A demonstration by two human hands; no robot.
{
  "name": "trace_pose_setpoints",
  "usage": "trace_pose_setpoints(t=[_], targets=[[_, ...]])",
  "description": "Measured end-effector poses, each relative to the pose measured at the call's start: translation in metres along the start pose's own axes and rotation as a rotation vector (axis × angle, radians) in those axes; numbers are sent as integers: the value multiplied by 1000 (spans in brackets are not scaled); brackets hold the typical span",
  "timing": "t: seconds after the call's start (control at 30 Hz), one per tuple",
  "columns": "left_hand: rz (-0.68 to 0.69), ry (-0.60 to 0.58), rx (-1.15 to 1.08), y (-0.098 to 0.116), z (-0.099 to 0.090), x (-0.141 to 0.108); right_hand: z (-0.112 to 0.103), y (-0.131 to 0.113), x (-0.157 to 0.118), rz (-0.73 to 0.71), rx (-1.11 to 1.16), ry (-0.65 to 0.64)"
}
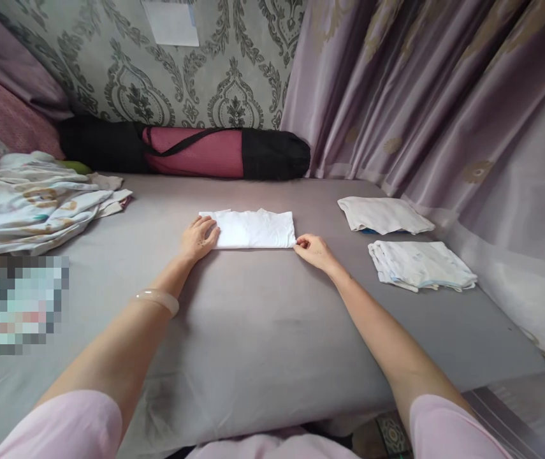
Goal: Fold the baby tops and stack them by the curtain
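Note:
A white cloth, folded into a flat, wide rectangle, lies on the grey sheet in the middle of the head view. My left hand rests flat on its left end, fingers stretched over the fabric, with a pale bangle on that wrist. At the cloth's near right corner, my right hand pinches the edge between thumb and fingers. What kind of garment or cloth it is cannot be made out in this folded state.
Two folded cloth stacks, one farther back and one nearer, lie to the right by the curtain. A rumpled clothes pile and a blurred-out item are at left. A black and pink rolled bag lines the wall.

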State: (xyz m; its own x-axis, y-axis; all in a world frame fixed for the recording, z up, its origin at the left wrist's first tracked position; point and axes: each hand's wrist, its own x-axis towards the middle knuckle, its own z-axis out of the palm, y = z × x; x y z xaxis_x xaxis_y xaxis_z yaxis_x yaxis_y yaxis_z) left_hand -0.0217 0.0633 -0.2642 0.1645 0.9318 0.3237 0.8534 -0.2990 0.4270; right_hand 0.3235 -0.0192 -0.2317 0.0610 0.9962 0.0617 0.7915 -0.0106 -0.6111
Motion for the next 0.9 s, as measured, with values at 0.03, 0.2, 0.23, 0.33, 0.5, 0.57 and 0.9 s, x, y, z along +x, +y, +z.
trace_pose_setpoints(t=[0.03, 0.2, 0.23, 0.33, 0.5, 0.57, 0.9], targets=[[-2, -7, 12, -1, 1, 0, 2, -2, -1, 2, -14, 18], [6, -26, 38, 0, 0, 0, 8, -14, -5, -28, -95, 69], [6, -32, 39, 1, 0, -1, 9, -16, -6, -37, -126, 75], [-2, -49, 45, 3, -2, -1, 8, -23, -8, -41, -245, 90], [-18, -79, 48, 5, -3, 0, 4, -25, -9, 62, -335, 81], [-29, -86, 50, 5, -2, 0, 3, -23, -9, 94, -323, 77], [24, 60, 40, 11, -4, -5, -17, -20, 0, 91, -276, -58]])
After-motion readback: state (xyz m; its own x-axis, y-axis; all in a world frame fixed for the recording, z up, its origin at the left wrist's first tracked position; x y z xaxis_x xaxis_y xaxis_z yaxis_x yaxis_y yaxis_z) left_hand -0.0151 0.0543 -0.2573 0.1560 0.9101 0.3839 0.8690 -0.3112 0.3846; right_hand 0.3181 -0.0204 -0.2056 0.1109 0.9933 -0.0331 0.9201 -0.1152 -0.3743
